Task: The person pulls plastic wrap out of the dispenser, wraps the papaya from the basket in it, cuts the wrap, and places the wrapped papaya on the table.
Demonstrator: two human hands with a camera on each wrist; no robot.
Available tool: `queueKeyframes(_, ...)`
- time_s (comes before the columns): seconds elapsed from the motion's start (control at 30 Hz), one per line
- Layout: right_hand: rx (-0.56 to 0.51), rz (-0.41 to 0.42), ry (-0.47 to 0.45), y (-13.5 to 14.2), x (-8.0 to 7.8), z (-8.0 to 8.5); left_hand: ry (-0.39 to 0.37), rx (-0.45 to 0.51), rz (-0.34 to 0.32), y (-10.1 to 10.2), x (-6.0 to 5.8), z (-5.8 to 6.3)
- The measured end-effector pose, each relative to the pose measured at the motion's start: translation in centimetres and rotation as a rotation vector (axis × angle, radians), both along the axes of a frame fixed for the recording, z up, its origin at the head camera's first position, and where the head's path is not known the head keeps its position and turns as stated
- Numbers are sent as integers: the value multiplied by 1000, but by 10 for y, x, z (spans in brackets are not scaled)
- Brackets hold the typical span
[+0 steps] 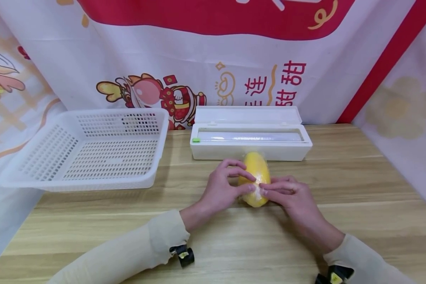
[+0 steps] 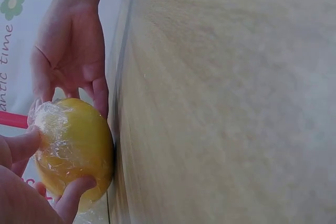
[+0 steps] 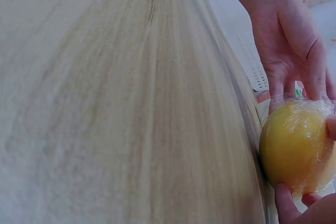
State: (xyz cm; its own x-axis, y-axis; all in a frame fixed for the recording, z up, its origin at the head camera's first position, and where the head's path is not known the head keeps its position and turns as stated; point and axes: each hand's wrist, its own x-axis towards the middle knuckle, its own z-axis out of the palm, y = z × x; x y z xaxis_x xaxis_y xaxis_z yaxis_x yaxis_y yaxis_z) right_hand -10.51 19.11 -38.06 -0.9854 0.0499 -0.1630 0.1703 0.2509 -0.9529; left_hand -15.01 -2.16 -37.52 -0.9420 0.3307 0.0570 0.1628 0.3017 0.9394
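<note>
A yellow oval fruit (image 1: pixel 254 162), which looks like a mango, lies on the wooden table with clear cling film (image 2: pixel 59 121) wrapped round it. From the left, my left hand (image 1: pixel 221 188) pinches the film at the middle of the fruit's top, thumb and fingertips close together. My right hand (image 1: pixel 301 200) meets it from the other side, its thumb and index finger pinching the film beside the left fingertips. Crinkled folds of film show near the thumbs in the left wrist view. Seen from the right wrist, the fruit's yellow side (image 3: pixel 286 142) rests low against the tabletop.
Right behind the fruit stands a white cling film dispenser (image 1: pixel 220 151), its lid raised and the roll visible. A white perforated plastic basket (image 1: pixel 150 178) sits at the back left. A printed cloth (image 1: pixel 198 51) hangs along the table's far edge.
</note>
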Motion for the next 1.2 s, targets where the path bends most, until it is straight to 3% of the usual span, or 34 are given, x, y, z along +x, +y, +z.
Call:
queueKeyframes(0.63, 81, 37, -44, -2, 0, 4, -23, 10, -4, -1, 1, -1)
queueKeyframes(0.83, 53, 73, -74, 1, 1, 7, -7, -10, -6, -1, 3, 1)
queueKeyframes(1.0, 72, 84, -39, 1, 4, 7, -2, -19, 14, 1, 3, 0)
queueKeyframes(1.2, 20, 67, -34, 2, 6, 6, 14, -13, 30, 3, 5, -1)
